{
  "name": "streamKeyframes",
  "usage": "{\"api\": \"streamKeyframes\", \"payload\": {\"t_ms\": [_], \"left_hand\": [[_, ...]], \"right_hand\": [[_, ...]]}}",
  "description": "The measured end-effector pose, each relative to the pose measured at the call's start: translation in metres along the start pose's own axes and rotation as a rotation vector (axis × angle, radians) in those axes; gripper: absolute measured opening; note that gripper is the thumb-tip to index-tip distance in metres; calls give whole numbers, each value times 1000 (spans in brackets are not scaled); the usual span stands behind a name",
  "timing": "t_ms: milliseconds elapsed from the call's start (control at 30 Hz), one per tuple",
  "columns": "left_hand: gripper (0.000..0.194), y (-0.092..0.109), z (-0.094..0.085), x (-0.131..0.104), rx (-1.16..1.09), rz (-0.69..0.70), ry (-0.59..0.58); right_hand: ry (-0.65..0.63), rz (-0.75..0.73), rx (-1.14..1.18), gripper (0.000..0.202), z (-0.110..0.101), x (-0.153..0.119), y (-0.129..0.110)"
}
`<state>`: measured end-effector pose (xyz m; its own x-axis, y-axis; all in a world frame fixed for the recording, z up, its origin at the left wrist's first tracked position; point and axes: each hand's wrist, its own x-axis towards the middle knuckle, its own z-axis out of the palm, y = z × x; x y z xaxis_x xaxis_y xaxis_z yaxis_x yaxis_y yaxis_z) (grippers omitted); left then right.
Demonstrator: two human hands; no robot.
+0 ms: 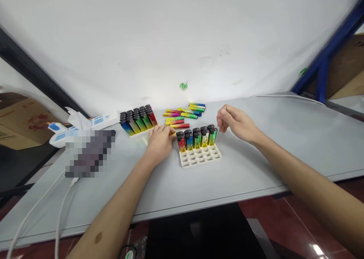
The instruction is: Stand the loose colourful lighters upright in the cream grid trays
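My left hand (159, 143) rests on the table with curled fingers closed on a lighter (172, 133), of which only a yellow end shows. Just right of it stands a white slotted tray (201, 158), its back rows filled with upright black-topped lighters (197, 141) in red, blue, green and silver over yellow. The front slots hold nothing. My right hand (234, 122) hovers beside the tray's back right corner, fingers curled in, with no object visible in them. Behind the tray, several shiny coloured lighters (182, 115) lie loose on the table.
A second white tray packed with upright lighters (139, 120) stands behind my left hand. To the left are a power strip (99, 119), a blurred dark object (91, 153) and white cables (64, 198). A white wall (182, 43) bounds the grey table (256, 168) at the back.
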<state>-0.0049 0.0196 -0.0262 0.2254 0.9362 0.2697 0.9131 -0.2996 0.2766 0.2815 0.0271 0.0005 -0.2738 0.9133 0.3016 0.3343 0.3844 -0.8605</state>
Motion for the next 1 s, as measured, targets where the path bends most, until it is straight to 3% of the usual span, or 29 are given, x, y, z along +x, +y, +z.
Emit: {"api": "streamKeyframes", "payload": {"t_ms": [133, 233, 433, 600, 800, 1000], "left_hand": [[31, 4, 2, 4, -169, 0, 12], [39, 7, 3, 8, -233, 12, 33], [36, 7, 6, 10, -232, 61, 108], [29, 2, 10, 11, -256, 189, 142], [28, 3, 8, 10, -298, 217, 172], [36, 3, 8, 9, -274, 159, 209]], "right_hand": [[170, 53, -141, 30, 8, 10, 21], [77, -10, -234, 25, 19, 20, 34], [-168, -123, -35, 37, 35, 41, 44], [-201, -195, -18, 29, 35, 43, 43], [-222, -252, -58, 31, 35, 38, 29], [-39, -84, 115, 27, 41, 37, 24]]}}
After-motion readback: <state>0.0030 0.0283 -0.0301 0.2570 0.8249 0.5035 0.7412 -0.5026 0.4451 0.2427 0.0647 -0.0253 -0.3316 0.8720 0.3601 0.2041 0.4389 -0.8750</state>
